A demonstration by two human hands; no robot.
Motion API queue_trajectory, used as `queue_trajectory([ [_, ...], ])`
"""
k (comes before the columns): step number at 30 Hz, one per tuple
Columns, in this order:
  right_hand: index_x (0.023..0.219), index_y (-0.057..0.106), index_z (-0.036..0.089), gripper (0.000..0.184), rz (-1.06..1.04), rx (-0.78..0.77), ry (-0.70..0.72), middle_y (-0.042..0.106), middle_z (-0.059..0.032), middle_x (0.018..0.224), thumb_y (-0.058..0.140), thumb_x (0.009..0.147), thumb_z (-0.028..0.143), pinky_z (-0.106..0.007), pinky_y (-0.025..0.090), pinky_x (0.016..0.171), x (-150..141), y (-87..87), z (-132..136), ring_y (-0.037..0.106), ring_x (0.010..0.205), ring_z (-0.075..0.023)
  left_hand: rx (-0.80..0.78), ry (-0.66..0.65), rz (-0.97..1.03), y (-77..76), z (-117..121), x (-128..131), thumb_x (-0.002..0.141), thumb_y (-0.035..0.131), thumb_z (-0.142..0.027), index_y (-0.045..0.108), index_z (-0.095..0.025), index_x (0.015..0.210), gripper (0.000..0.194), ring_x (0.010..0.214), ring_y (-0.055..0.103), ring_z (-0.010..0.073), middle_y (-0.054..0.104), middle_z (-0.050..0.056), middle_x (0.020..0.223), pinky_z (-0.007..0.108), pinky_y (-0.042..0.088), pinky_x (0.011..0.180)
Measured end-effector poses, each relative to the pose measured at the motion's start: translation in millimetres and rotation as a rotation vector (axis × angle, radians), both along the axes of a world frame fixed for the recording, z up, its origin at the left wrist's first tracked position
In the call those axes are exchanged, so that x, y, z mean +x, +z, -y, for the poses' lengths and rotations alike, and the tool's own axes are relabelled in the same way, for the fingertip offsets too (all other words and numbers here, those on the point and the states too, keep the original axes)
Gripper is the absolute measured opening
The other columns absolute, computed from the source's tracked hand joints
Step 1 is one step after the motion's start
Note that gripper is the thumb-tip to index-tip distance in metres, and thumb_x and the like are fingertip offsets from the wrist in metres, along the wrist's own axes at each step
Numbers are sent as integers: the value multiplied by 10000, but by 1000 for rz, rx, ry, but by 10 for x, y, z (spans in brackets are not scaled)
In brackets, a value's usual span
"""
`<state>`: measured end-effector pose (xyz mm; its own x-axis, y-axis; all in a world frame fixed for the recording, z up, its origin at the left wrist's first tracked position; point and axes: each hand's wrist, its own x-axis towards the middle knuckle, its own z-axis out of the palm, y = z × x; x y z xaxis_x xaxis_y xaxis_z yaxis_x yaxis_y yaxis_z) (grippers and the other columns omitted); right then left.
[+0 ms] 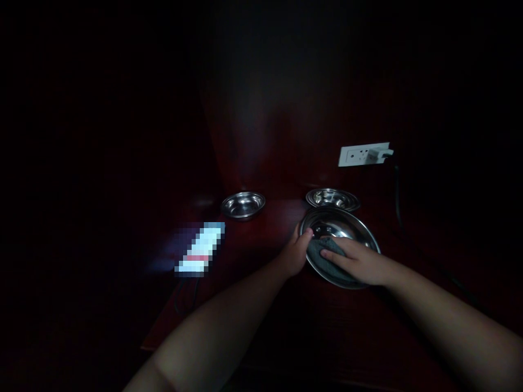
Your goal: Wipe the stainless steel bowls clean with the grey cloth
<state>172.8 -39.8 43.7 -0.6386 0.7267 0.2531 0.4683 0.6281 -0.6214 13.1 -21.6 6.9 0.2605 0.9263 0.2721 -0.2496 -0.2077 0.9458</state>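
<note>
Toward the desk's (263,239) back edge, a likely slippery bowl (347,226) was rim-held by left hand (297,254), cloth (324,267) clutched by right hand (359,261).

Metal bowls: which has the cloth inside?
The front bowl, left hand at its rim, right hand holding the cloth inside; the rear-left bowl and rear-right bowl are untouched.

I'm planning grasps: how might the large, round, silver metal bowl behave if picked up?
Probably stiff: the bowl shows no bend where the left hand grips its rim. Likely slippery, given its gloss. Might roll on its round edge.
</note>
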Motion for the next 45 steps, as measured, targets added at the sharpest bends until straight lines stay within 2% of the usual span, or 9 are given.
queue_trajectory([
  [4, 946, 569, 187, 268, -159, 97, -167, 626, -64, 934, 432, 861, 401, -396, 456, 852, 59, 12, -81, 585, 884, -215, 1, 99, 47, 61, 6, -17, 866, 411, -344, 458, -169, 1200, 381, 1132, 508, 200, 557, 90, 1207, 328, 365, 996],
  [11, 848, 535, 171, 255, -602, 244, -789, 591, -79, 805, 469, 817, 415, -349, 458, 637, 292, 50, -258, 567, 721, -213, -3, 292, 57, 50, -59, -72, 846, 441, -413, 381, -217, 1274, 474, 1148, 500, 207, 530, 81, 1251, 353, 364, 995],
  [14, 799, 514, 185, 229, -614, 319, -862, 567, -76, 768, 454, 826, 405, -342, 439, 606, 321, 62, -263, 548, 697, -209, 33, 338, 44, 27, -83, -82, 845, 442, -419, 378, -219, 1278, 481, 1152, 498, 206, 531, 80, 1255, 357, 350, 1007],
  [19, 811, 483, 219, 180, -448, 390, -728, 535, -30, 713, 414, 855, 379, -328, 439, 599, 244, 64, -182, 527, 651, -189, 44, 346, 29, 0, -93, -86, 840, 445, -440, 366, -223, 1288, 504, 1131, 513, 209, 538, 85, 1245, 367, 353, 1002],
  [25, 799, 497, 202, 149, -118, 286, -175, 570, -34, 752, 404, 877, 290, -303, 456, 635, 55, 63, -33, 539, 673, -162, 59, 334, 17, -37, -91, -62, 841, 445, -446, 350, -232, 1296, 512, 1128, 511, 207, 537, 79, 1236, 359, 358, 994],
  [28, 807, 521, 185, 166, -16, 226, -7, 589, -39, 771, 393, 883, 259, -299, 468, 658, -23, 48, 29, 549, 690, -152, 102, 323, -9, -28, -75, -44, 853, 431, -417, 374, -226, 1290, 480, 1130, 503, 200, 545, 70, 1223, 348, 343, 1004],
  [32, 891, 558, 175, 118, -12, 214, 20, 631, -63, 884, 472, 843, 241, -325, 488, 722, -50, 6, 48, 584, 777, -171, 119, 300, -33, -6, -45, -33, 861, 414, -409, 382, -228, 1290, 467, 1113, 512, 197, 563, 61, 1199, 342, 348, 994],
  [36, 1020, 552, 183, 223, -50, 230, 28, 633, -75, 999, 505, 803, 198, -345, 491, 791, -49, -4, 52, 597, 878, -186, 82, 265, -56, 10, -6, -26, 862, 398, -433, 422, -221, 1251, 443, 1098, 515, 204, 568, 63, 1181, 348, 352, 985],
  [45, 1026, 543, 203, 277, -78, 386, -26, 621, -64, 975, 511, 758, 143, -360, 454, 817, -83, 26, 50, 574, 906, -191, 122, 133, -45, 65, 141, 50, 879, 341, -454, 477, -182, 1165, 418, 1115, 496, 199, 558, 78, 1163, 339, 341, 1001],
])
